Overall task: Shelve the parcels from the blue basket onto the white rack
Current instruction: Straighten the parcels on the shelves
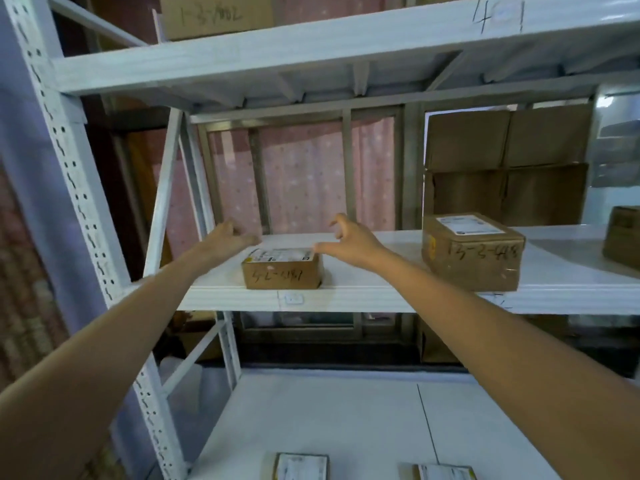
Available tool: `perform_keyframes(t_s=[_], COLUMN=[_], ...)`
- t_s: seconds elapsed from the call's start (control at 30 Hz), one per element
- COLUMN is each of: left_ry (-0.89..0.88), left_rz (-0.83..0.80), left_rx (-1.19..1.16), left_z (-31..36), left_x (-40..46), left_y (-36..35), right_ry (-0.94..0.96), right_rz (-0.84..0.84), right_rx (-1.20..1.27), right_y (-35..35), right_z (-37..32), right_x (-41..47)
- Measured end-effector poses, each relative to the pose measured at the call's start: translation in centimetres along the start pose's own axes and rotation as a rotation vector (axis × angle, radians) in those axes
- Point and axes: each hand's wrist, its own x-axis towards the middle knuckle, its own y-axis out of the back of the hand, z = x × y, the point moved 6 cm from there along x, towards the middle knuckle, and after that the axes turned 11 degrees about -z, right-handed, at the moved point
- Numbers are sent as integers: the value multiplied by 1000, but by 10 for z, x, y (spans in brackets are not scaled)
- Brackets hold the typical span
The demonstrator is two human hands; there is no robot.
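Grip: left hand (230,237) and right hand (349,242) loosely spread, empty, flanking small parcel (282,271) mid-frame on white rack (381,299); its handwritten code illegible; bottom-edge parcels cut off.

pink dotted curtain (304,174) behind window frame (346,168), flattened cardboard (505,164) right

Middle shelf (381,292): bare white board between small box (282,271) and larger box (472,252), open to the back. Left: slanted brace (162,202) closes the end. Right edge: third box (623,237). Overhead: upper shelf (311,46), ribbed underside, ample headroom above both boxes.
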Motion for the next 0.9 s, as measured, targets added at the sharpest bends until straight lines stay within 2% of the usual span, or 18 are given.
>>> perform_keyframes(t_s=[0.13,0.27,0.47,0.67,0.9], left_ry=[62,12,-97,-90,-66], left_rz=[-122,-154,-52,6,7], left_rx=[-90,-183,-102,10,26], left_z=[-70,-97,-96,-98,-97], left_x=[2,7,14,23,26], left_y=[-15,-30,-33,-39,-41], right_ry=[-27,-56,-82,-114,-127], right_rz=[-13,68,135,177,167], right_rx=[137,105,54,19,3], right_y=[-51,-68,-74,-79,-78], right_z=[25,35,36,36,33], right_x=[-6,-7,3,9,9])
